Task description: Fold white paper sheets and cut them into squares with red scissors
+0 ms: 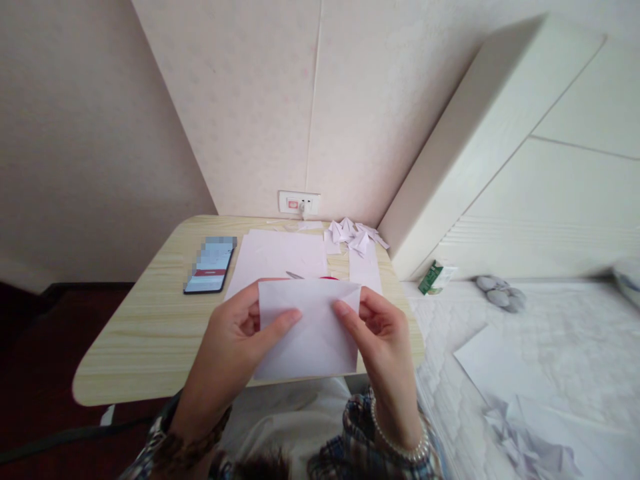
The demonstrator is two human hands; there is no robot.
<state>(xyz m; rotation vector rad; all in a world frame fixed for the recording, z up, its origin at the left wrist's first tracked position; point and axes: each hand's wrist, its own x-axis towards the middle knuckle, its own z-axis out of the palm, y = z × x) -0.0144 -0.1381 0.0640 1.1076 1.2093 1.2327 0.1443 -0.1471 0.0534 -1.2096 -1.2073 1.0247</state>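
Note:
A white sheet of paper (307,340), roughly square, is held up between my two hands above the table's near edge. My left hand (245,333) grips its left side, the thumb lying on the face and the fingers behind. On the right side, my right hand (383,333) pinches it near the upper corner in the same way. Behind the sheet, the tip of a metal blade (294,275) and a bit of red (327,278) show; the rest of that tool is hidden. Larger white paper (280,250) lies flat beyond my hands.
Several folded paper pieces (345,231) sit at the table's back right. A phone (211,267) lies on the left of the wooden table (135,333). On the bed to the right are a green carton (431,278), a grey object (500,293) and loose paper (493,363). A wall socket (299,202) is behind.

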